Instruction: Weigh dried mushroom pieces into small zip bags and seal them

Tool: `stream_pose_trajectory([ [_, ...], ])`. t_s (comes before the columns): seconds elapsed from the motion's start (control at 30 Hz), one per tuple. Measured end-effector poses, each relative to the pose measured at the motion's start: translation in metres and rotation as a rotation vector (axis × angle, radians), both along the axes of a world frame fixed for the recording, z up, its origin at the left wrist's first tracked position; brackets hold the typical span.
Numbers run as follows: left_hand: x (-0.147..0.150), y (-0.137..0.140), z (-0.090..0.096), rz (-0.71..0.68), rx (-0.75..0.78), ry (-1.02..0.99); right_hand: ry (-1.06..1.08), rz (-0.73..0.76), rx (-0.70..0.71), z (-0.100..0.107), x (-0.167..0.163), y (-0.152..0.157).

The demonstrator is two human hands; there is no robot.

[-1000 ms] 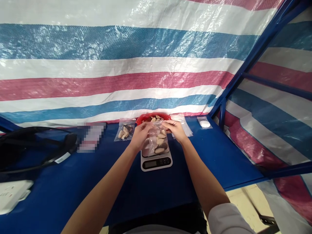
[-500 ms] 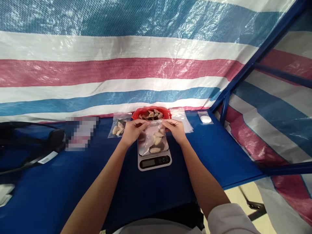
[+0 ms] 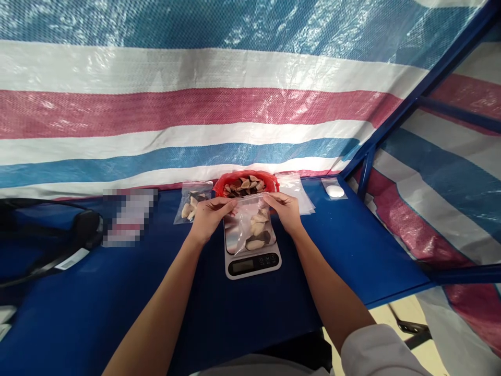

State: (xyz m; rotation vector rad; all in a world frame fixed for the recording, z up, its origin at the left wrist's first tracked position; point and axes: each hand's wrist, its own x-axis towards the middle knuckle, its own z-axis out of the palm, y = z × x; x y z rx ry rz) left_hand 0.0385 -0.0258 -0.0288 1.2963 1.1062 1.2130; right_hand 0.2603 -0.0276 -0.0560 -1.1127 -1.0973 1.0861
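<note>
A clear zip bag [image 3: 258, 228] holding several pale and dark dried slices is over the digital kitchen scale [image 3: 253, 265]; whether its bottom rests on the plate I cannot tell. My left hand [image 3: 211, 216] pinches the left end of the bag's top edge. At the right end of that edge, my right hand [image 3: 285, 210] is closed on it too, thumb and fingers together. Just behind the bag stands a red basket [image 3: 219, 184] with more slices [image 3: 250, 184] in it. The scale's display shows no digits I can read.
Left of the basket lies another filled zip bag [image 3: 191, 206]. A stack of flat clear bags [image 3: 299, 196] is on its right, then a small bag with a white round object [image 3: 335, 191]. Black straps [image 3: 84, 230] lie on the blue table [image 3: 235, 324]. A striped sheet [image 3: 195, 109] rises behind.
The whole view has shifted slightly, with things appearing a little further right. Both hands keep their hold on the bag's top edge, and the left hand has moved slightly along it.
</note>
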Motion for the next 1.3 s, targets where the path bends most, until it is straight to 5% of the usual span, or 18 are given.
stream_pose_trajectory([
  [1.3, 0.004, -0.001, -0.008, 0.050, -0.030, -0.061, 0.015, 0.061, -0.001, 0.007, -0.002, -0.004],
])
